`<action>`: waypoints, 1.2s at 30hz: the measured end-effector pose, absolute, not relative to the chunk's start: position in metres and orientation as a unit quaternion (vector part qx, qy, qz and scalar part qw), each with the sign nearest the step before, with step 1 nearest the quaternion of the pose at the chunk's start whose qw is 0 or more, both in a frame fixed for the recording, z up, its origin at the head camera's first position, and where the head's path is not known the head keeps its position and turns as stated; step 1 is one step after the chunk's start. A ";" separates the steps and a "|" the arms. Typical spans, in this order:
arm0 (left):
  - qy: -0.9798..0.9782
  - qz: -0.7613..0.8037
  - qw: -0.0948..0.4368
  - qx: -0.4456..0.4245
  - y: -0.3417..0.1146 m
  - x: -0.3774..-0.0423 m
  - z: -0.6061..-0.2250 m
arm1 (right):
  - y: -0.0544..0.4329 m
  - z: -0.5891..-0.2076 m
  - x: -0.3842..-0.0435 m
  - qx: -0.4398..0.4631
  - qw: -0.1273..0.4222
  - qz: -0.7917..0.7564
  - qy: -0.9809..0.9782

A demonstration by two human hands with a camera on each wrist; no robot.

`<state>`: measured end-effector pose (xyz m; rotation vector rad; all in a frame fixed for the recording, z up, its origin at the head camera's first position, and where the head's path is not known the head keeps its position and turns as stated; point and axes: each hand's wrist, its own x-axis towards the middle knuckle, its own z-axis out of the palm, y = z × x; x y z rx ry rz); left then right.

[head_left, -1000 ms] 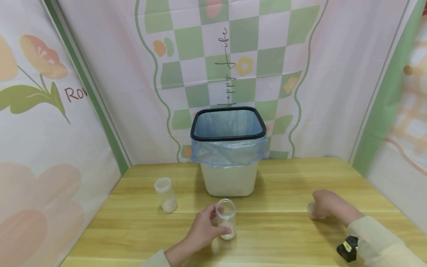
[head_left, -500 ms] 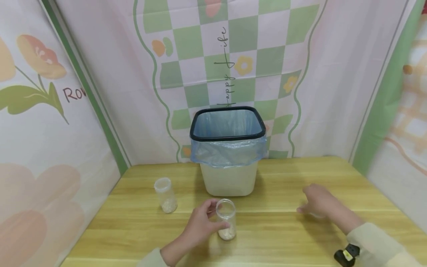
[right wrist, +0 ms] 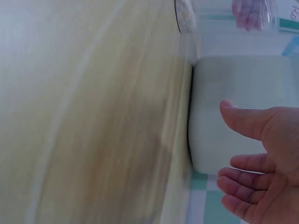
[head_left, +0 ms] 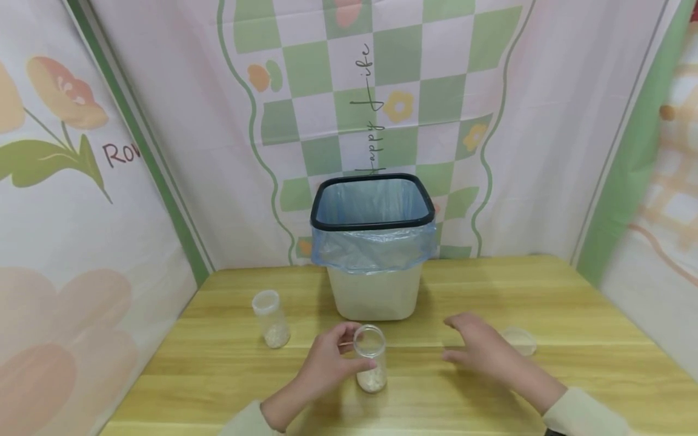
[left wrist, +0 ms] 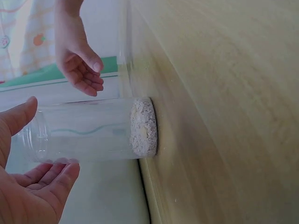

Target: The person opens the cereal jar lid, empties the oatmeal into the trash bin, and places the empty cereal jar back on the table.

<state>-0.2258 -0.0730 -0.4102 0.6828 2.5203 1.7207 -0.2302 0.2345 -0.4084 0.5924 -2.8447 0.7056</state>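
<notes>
A clear plastic jar (head_left: 371, 363), its top uncovered, stands upright on the table with pale flakes at the bottom. My left hand (head_left: 329, 363) holds it from the left, thumb in front and fingers behind. In the left wrist view the jar (left wrist: 88, 130) fills the space between thumb and fingers. My right hand (head_left: 482, 351) hovers right of the jar, fingers spread and holding nothing; the right wrist view shows the same hand (right wrist: 266, 163) with bare fingers. Behind its wrist lies a translucent round lid (head_left: 520, 341) on the table.
Another clear jar (head_left: 271, 321) with a whitish top and pale flakes stands at left. A pale bin (head_left: 376, 297) with a black rim and blue liner stands behind the hands. Printed curtains (head_left: 185, 121) enclose the wooden table (head_left: 218, 393).
The right hand has let go of the lid, left it on the table, and moved left toward the jar. The left hand and its jar have stayed almost in place.
</notes>
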 end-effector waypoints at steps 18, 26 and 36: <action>0.809 0.544 0.010 0.223 -0.071 -0.229 -0.410 | 0.204 -0.424 -0.218 0.220 0.086 0.264 -0.935; 0.787 0.580 0.013 0.210 -0.072 -0.228 -0.409 | 0.196 -0.414 -0.217 0.242 0.112 0.259 -0.928; 0.762 0.619 0.016 0.192 -0.071 -0.226 -0.411 | 0.184 -0.398 -0.220 0.286 0.071 0.278 -0.914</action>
